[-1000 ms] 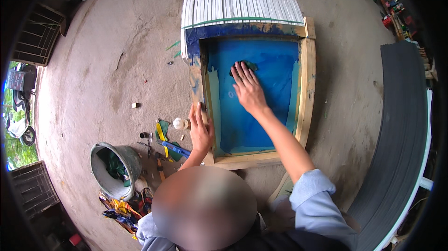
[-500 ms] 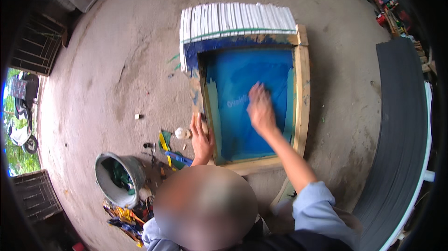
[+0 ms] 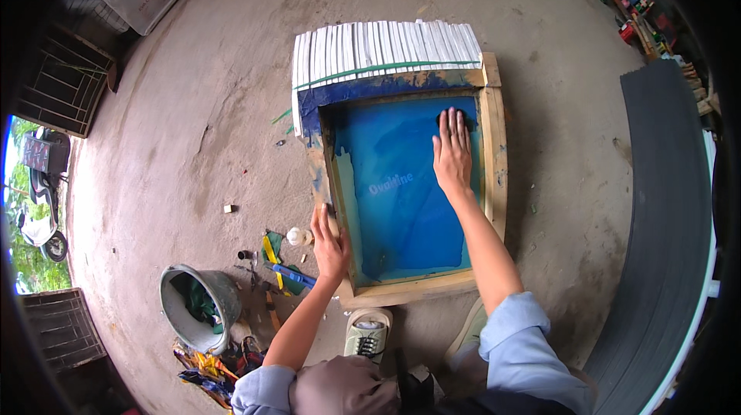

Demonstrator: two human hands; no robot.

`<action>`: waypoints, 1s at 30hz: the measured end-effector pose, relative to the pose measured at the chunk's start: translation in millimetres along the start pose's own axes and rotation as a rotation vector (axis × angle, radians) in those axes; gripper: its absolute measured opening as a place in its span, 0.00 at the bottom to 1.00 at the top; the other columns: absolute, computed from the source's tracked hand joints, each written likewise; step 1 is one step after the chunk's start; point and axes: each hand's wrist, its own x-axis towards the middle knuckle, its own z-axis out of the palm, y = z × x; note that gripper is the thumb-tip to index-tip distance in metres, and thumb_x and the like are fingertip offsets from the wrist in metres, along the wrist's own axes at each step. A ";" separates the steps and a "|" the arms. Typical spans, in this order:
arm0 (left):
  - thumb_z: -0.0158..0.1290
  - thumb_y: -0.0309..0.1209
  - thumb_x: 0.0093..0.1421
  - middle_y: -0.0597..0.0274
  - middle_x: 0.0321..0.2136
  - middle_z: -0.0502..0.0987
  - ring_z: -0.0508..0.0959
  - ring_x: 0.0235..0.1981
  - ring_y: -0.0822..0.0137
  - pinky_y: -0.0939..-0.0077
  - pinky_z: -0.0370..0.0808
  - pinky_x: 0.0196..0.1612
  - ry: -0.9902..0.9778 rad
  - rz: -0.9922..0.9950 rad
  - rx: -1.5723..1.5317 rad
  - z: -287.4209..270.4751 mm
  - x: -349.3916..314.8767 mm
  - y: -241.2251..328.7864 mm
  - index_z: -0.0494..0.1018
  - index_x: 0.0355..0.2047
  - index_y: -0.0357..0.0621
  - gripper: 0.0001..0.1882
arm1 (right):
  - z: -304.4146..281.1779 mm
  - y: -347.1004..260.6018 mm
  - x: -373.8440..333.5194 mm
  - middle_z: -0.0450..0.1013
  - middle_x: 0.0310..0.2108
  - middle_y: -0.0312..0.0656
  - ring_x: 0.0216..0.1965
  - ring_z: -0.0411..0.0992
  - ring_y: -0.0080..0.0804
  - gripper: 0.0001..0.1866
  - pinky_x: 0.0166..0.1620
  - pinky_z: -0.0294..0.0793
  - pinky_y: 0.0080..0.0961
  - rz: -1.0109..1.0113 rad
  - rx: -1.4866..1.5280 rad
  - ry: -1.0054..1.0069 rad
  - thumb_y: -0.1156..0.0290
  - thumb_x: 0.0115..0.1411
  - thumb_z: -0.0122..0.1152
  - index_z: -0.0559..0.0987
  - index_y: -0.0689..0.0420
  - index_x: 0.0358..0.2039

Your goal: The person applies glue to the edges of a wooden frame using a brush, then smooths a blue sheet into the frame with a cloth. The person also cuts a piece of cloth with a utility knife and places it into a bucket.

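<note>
A wooden screen-printing frame (image 3: 498, 160) with blue mesh (image 3: 401, 218) lies in front of me. Pale lettering shows left of the mesh's middle. My right hand (image 3: 454, 154) lies flat at the far right corner of the mesh, fingers stretched out. A dark patch shows around its fingertips; whether it is a pad, a cloth or ink, I cannot tell. My left hand (image 3: 330, 247) rests on the near part of the frame's left rail, fingers extended and gripping nothing. Dark blue paint coats the frame's far left corner.
White ridged strips (image 3: 386, 46) line the frame's far end. Left of it are a small white bottle (image 3: 299, 237), a blue-handled tool (image 3: 295, 274), a yellow strip (image 3: 272, 251) and a grey bucket (image 3: 224, 291) holding green material. Dark sheeting (image 3: 656, 222) lies right. My shoe (image 3: 366, 334) stands close by.
My right hand has moved from mid-mesh to the far right corner, uncovering the lettering. My left hand stays on the left rail. The head view has shifted slightly.
</note>
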 end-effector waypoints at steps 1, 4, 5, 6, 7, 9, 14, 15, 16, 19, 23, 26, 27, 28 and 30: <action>0.50 0.24 0.56 0.36 0.60 0.52 0.66 0.54 0.35 0.55 0.74 0.47 -0.012 -0.017 -0.012 -2.0 0.4 -0.4 0.47 0.65 0.46 0.38 | 0.0 -15.9 -8.2 0.51 0.65 0.54 0.66 0.49 0.51 0.29 0.65 0.51 0.44 0.039 0.010 -0.010 0.63 0.67 0.42 0.54 0.63 0.64; 0.50 0.25 0.57 0.35 0.60 0.53 0.66 0.53 0.35 0.56 0.75 0.45 0.110 0.173 0.246 -7.0 -0.9 -16.4 0.48 0.65 0.46 0.37 | 2.7 -52.9 -81.0 0.51 0.65 0.52 0.66 0.50 0.48 0.29 0.66 0.49 0.43 -0.031 0.107 -0.158 0.63 0.67 0.42 0.54 0.62 0.64; 0.50 0.25 0.57 0.36 0.60 0.53 0.66 0.53 0.35 0.56 0.74 0.46 0.111 0.186 0.220 -7.4 -2.8 -15.2 0.48 0.64 0.46 0.37 | -6.9 -48.8 -98.1 0.51 0.65 0.53 0.66 0.50 0.48 0.29 0.66 0.50 0.43 -0.068 0.104 -0.233 0.63 0.67 0.43 0.54 0.62 0.64; 0.50 0.25 0.57 0.36 0.60 0.53 0.66 0.53 0.34 0.55 0.74 0.47 0.106 0.162 0.185 -6.6 -2.9 -14.5 0.48 0.64 0.46 0.36 | -12.5 -41.0 -107.3 0.51 0.65 0.53 0.66 0.50 0.48 0.29 0.66 0.50 0.43 -0.104 0.104 -0.310 0.64 0.66 0.43 0.54 0.62 0.64; 0.50 0.26 0.57 0.36 0.60 0.53 0.65 0.54 0.34 0.55 0.73 0.47 0.119 0.191 0.197 -4.6 0.9 -14.8 0.48 0.64 0.46 0.36 | -4.8 -26.1 -96.5 0.52 0.65 0.52 0.66 0.51 0.47 0.29 0.66 0.51 0.43 -0.089 0.022 -0.214 0.63 0.66 0.44 0.54 0.61 0.64; 0.50 0.25 0.57 0.36 0.59 0.53 0.65 0.54 0.34 0.55 0.72 0.48 0.072 0.126 0.127 0.0 -1.0 -5.8 0.48 0.64 0.46 0.36 | -13.5 -8.0 -34.5 0.53 0.65 0.49 0.66 0.51 0.46 0.28 0.65 0.53 0.41 0.029 -0.061 -0.012 0.64 0.66 0.44 0.55 0.60 0.64; 0.48 0.24 0.57 0.36 0.59 0.53 0.63 0.56 0.35 0.54 0.70 0.52 0.087 0.132 0.189 -5.0 -0.2 -7.3 0.48 0.64 0.44 0.35 | -8.7 -17.4 -92.7 0.51 0.65 0.51 0.66 0.51 0.44 0.28 0.66 0.51 0.41 0.008 -0.044 -0.148 0.65 0.66 0.45 0.55 0.61 0.64; 0.48 0.24 0.57 0.36 0.59 0.54 0.63 0.55 0.34 0.53 0.70 0.52 0.061 0.071 0.096 -5.0 -0.6 -10.2 0.48 0.64 0.43 0.35 | -8.7 -17.8 -115.9 0.51 0.65 0.51 0.66 0.50 0.44 0.29 0.66 0.50 0.40 -0.017 -0.009 -0.230 0.66 0.65 0.45 0.55 0.61 0.64; 0.48 0.24 0.57 0.35 0.59 0.54 0.63 0.55 0.34 0.53 0.69 0.52 0.082 0.108 0.120 -4.1 1.3 -10.6 0.48 0.64 0.44 0.35 | -9.5 -14.0 -105.3 0.52 0.65 0.51 0.66 0.50 0.44 0.29 0.66 0.50 0.40 -0.033 -0.041 -0.191 0.66 0.65 0.45 0.55 0.62 0.64; 0.49 0.25 0.58 0.35 0.59 0.54 0.63 0.55 0.34 0.53 0.67 0.54 0.015 -0.015 0.003 -2.2 0.4 -2.7 0.48 0.64 0.44 0.35 | -15.6 0.7 -38.9 0.53 0.65 0.52 0.66 0.51 0.44 0.29 0.66 0.50 0.39 0.047 -0.108 -0.047 0.67 0.65 0.46 0.55 0.62 0.64; 0.48 0.25 0.58 0.34 0.59 0.53 0.63 0.55 0.34 0.56 0.71 0.49 0.103 0.184 0.226 -6.5 0.8 -11.6 0.48 0.64 0.43 0.35 | 9.4 -46.3 -66.7 0.56 0.64 0.48 0.65 0.54 0.44 0.27 0.65 0.54 0.39 -0.099 0.116 -0.125 0.69 0.63 0.49 0.60 0.60 0.62; 0.48 0.25 0.58 0.34 0.59 0.53 0.63 0.55 0.35 0.58 0.72 0.48 0.101 0.171 0.179 -3.3 -0.7 -3.2 0.48 0.64 0.43 0.34 | -5.7 7.5 -40.6 0.55 0.65 0.47 0.66 0.53 0.43 0.27 0.66 0.53 0.39 -0.167 -0.124 -0.080 0.68 0.64 0.48 0.59 0.59 0.63; 0.48 0.25 0.58 0.34 0.59 0.53 0.63 0.55 0.35 0.58 0.72 0.48 0.083 0.130 0.164 -4.1 -3.0 -2.1 0.48 0.64 0.43 0.34 | -8.2 8.9 -34.2 0.56 0.64 0.46 0.66 0.53 0.42 0.26 0.66 0.53 0.38 0.076 -0.034 -0.018 0.69 0.64 0.48 0.61 0.57 0.62; 0.48 0.25 0.58 0.34 0.59 0.53 0.63 0.56 0.35 0.57 0.72 0.48 0.065 0.088 0.149 -4.2 -3.3 -1.3 0.48 0.64 0.43 0.34 | -6.3 -4.2 -43.1 0.56 0.64 0.45 0.66 0.53 0.41 0.26 0.66 0.53 0.37 0.037 -0.003 -0.056 0.69 0.64 0.48 0.62 0.57 0.62; 0.49 0.24 0.58 0.35 0.59 0.53 0.63 0.56 0.35 0.57 0.71 0.49 0.050 0.063 0.113 -4.2 0.5 -1.9 0.48 0.64 0.43 0.35 | 2.9 -23.6 -64.3 0.56 0.64 0.44 0.66 0.53 0.40 0.25 0.66 0.53 0.36 -0.038 0.049 -0.102 0.68 0.64 0.48 0.62 0.56 0.62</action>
